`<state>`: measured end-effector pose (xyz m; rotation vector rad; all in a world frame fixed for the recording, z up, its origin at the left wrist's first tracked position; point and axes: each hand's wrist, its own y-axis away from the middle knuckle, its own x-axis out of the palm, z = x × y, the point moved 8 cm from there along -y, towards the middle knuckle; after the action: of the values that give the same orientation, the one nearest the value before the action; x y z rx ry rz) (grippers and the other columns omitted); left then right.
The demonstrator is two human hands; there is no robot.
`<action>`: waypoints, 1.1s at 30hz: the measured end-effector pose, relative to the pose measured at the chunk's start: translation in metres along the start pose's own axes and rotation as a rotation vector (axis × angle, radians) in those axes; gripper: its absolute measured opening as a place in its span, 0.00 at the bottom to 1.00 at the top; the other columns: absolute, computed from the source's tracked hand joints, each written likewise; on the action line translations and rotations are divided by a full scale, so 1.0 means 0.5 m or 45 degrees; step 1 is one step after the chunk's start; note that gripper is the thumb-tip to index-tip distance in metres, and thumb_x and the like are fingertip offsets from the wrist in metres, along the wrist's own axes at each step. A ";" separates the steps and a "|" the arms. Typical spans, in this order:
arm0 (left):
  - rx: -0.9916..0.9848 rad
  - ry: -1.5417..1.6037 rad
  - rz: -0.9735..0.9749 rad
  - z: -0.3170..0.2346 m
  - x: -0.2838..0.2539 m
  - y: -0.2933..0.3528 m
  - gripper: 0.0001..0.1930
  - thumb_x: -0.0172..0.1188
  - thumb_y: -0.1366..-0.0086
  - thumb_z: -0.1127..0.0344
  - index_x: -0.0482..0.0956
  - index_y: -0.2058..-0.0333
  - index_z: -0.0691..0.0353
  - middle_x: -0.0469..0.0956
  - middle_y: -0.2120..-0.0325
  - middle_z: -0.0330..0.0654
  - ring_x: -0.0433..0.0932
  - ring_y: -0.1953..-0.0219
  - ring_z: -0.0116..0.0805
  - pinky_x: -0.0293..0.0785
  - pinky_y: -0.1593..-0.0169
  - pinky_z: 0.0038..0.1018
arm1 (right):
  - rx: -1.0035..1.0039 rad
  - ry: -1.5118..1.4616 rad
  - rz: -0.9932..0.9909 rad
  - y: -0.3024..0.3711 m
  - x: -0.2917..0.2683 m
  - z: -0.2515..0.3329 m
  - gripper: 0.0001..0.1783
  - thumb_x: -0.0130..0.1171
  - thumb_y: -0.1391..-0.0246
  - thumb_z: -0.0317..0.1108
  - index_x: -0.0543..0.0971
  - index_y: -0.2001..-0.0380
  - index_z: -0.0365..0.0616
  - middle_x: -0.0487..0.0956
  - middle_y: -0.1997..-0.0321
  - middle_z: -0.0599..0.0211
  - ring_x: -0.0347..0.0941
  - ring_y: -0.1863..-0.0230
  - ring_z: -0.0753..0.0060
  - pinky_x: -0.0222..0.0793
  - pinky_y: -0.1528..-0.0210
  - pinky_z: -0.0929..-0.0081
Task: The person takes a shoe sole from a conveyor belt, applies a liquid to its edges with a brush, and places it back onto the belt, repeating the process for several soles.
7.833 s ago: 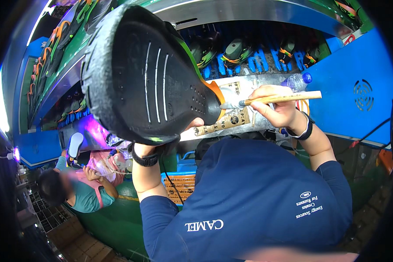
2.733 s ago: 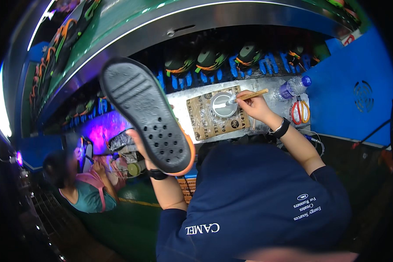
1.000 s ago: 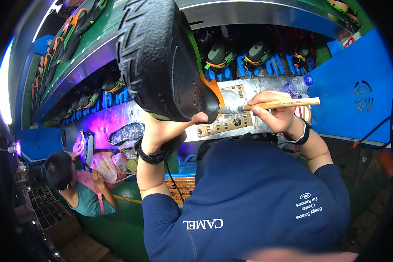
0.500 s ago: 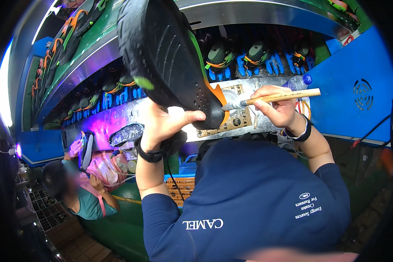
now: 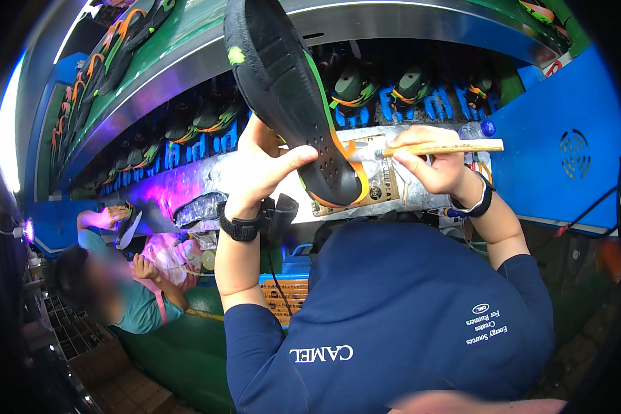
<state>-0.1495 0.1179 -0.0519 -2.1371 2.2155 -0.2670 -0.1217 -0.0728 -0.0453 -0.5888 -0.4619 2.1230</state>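
- The left hand [image 5: 261,160] is clamping a black shoe sole [image 5: 283,86], its thumb pressing on the perforated heel part and its other fingers passing behind.
- The shoe sole is rising above and leaning to the left from that hand, its heel end pointing down to the hand's right; a green and orange edge is running along its right side.
- The right hand [image 5: 436,164] is pinching a wooden-handled brush [image 5: 459,146] between thumb and fingers, the handle jutting out to the hand's right.
- The brush's pale bristles are pointing left of the right hand, toward the orange edge; they seem to be touching it, though blur makes this hard to settle.
- Brown printed paper [image 5: 385,186] is lying on the bench [image 5: 421,200], below and left of the right hand.
- A clear bottle with a purple cap [image 5: 488,127] is lying above and right of the right hand, and scissors [image 5: 486,168] are showing partly beside its wrist.
- Shoes [image 5: 410,86] are sitting on blue racks [image 5: 435,107] beyond both hands.
- Well to the left of the left hand, a co-worker [image 5: 141,300] is holding another shoe [image 5: 126,228].
- Black wristbands [image 5: 240,226] are circling both wrists, just below the hands.
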 end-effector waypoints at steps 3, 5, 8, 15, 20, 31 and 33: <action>-0.024 -0.032 0.013 0.003 -0.005 -0.001 0.33 0.65 0.59 0.73 0.59 0.53 0.65 0.68 0.60 0.43 0.69 0.59 0.31 0.68 0.56 0.27 | -0.070 0.117 -0.058 -0.005 -0.009 0.008 0.04 0.54 0.62 0.20 0.75 0.77 0.35 0.75 0.77 0.60 0.69 0.79 0.73 0.64 0.77 0.82; -0.018 -0.030 0.005 0.002 -0.009 -0.002 0.33 0.65 0.59 0.73 0.59 0.53 0.64 0.68 0.60 0.43 0.69 0.59 0.31 0.68 0.57 0.26 | -0.073 0.112 -0.056 -0.006 -0.012 0.010 0.04 0.54 0.61 0.20 0.75 0.76 0.35 0.74 0.78 0.61 0.69 0.78 0.74 0.64 0.77 0.81; -0.033 -0.009 -0.010 0.002 -0.013 -0.003 0.32 0.65 0.58 0.73 0.59 0.53 0.64 0.68 0.61 0.42 0.69 0.60 0.31 0.69 0.58 0.25 | -0.112 0.092 -0.003 -0.006 -0.004 0.016 0.05 0.52 0.59 0.23 0.73 0.75 0.33 0.73 0.79 0.59 0.66 0.82 0.75 0.62 0.79 0.82; -0.080 0.055 -0.006 0.002 -0.009 -0.009 0.32 0.63 0.57 0.74 0.59 0.52 0.63 0.68 0.61 0.42 0.70 0.60 0.31 0.70 0.59 0.25 | -0.143 0.046 0.022 -0.001 0.014 0.021 0.05 0.54 0.62 0.20 0.75 0.76 0.34 0.75 0.77 0.60 0.70 0.79 0.70 0.65 0.76 0.79; -0.108 0.040 0.037 0.006 0.003 -0.008 0.31 0.63 0.57 0.73 0.60 0.53 0.63 0.68 0.62 0.42 0.70 0.61 0.31 0.70 0.59 0.26 | -0.186 0.207 0.062 -0.008 0.024 0.025 0.05 0.54 0.62 0.21 0.74 0.76 0.34 0.74 0.77 0.59 0.69 0.81 0.69 0.64 0.79 0.80; -0.190 -0.005 0.061 0.015 0.024 0.010 0.34 0.66 0.59 0.68 0.59 0.52 0.61 0.68 0.63 0.42 0.70 0.62 0.31 0.66 0.59 0.26 | -0.320 0.291 -0.100 -0.061 -0.014 0.052 0.04 0.54 0.61 0.20 0.74 0.76 0.34 0.74 0.77 0.59 0.70 0.80 0.71 0.66 0.77 0.83; -0.200 -0.010 0.067 0.016 0.027 0.014 0.35 0.66 0.59 0.68 0.59 0.51 0.61 0.68 0.63 0.42 0.70 0.62 0.32 0.66 0.59 0.27 | -0.303 0.249 -0.121 -0.069 -0.022 0.051 0.04 0.53 0.61 0.20 0.74 0.76 0.34 0.74 0.78 0.60 0.70 0.79 0.73 0.66 0.77 0.84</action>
<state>-0.1560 0.1040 -0.0596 -2.1450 2.3573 -0.0839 -0.1080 -0.0653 -0.0035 -0.8831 -0.6242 1.9111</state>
